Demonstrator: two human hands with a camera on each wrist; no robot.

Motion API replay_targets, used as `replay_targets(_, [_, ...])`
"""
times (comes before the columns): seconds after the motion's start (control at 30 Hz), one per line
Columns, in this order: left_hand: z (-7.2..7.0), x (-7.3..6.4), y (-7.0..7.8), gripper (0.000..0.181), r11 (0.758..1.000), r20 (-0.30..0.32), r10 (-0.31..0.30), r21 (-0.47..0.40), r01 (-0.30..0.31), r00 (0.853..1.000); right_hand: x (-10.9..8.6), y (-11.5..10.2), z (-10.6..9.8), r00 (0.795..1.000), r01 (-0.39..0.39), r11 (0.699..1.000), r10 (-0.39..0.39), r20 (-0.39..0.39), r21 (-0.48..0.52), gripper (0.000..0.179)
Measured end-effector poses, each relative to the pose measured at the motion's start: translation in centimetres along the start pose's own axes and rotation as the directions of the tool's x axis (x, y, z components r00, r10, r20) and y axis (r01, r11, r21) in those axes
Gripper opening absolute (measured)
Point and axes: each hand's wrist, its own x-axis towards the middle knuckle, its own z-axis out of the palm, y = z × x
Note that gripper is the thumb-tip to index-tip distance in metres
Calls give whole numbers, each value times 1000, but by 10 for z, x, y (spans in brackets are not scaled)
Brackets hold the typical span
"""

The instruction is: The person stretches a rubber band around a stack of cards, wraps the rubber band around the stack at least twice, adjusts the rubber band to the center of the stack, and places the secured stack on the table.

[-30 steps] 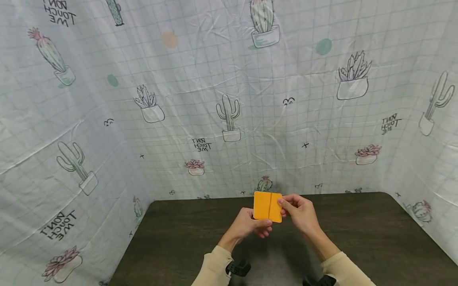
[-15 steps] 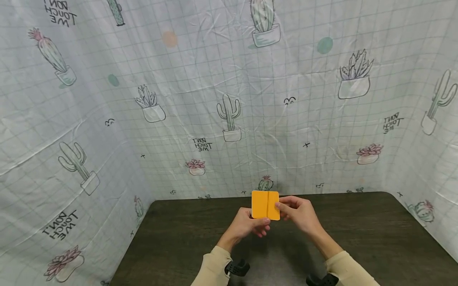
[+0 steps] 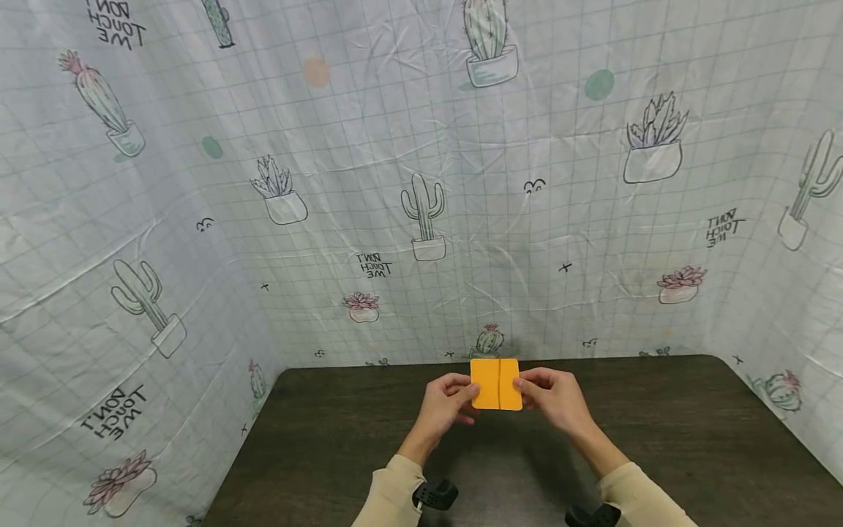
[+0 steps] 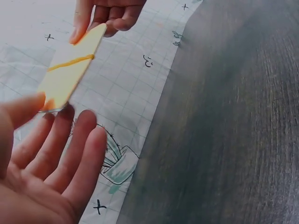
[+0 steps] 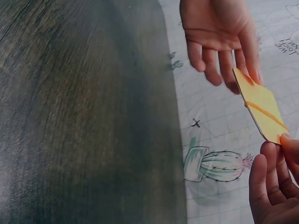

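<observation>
A small square orange notebook [image 3: 486, 384] with an orange elastic band running across its cover is held up above the dark table. My left hand [image 3: 445, 403] pinches its left edge, thumb on the cover and fingers behind. On the opposite edge my right hand [image 3: 557, 399] has the same thumb-and-finger pinch. Seen from the left wrist, the notebook [image 4: 74, 67] is thin and tilted, with the lower fingers of the left hand [image 4: 51, 163] spread loosely beneath it. The right wrist view shows the cover [image 5: 262, 109] slanting between both hands.
The dark wood-grain table [image 3: 329, 454] spreads under both forearms. A white cloth with cactus prints [image 3: 369, 197] hangs behind it and along both sides. Black wrist straps with cameras [image 3: 436, 495] sit on the sleeves.
My left hand has shifted from the notebook's bottom corner up to its left edge. The notebook now sits squarer, after moving slightly left and then back right and down. The right hand keeps its pinch.
</observation>
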Motion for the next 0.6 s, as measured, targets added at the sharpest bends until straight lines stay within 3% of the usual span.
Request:
replay_targets(0.1, [-1, 1, -2, 18, 1000, -65, 8, -18, -9, 998, 0, 6, 1, 1000, -19, 1000, 19, 4, -16, 21])
replay_targets(0.23, [0, 1, -8, 16, 1000, -103, -5, 0, 5, 995, 0, 14, 4, 999, -37, 999, 37, 14, -11, 20])
replay_targets(0.37, [3, 5, -9, 26, 998, -96, 5, 64, 1, 995, -2, 20, 7, 999, -23, 1000, 23, 47, 0, 19])
replay_targets(0.47, [7, 10, -6, 31, 994, -58, 42, 108, -35, 997, -3, 21, 10, 996, -3, 1000, 3, 92, 1, 17])
replay_targets(0.6, [12, 14, -1, 24, 990, -20, 60, 131, -57, 998, -4, 18, 14, 990, 24, 1000, -24, 142, 2, 16])
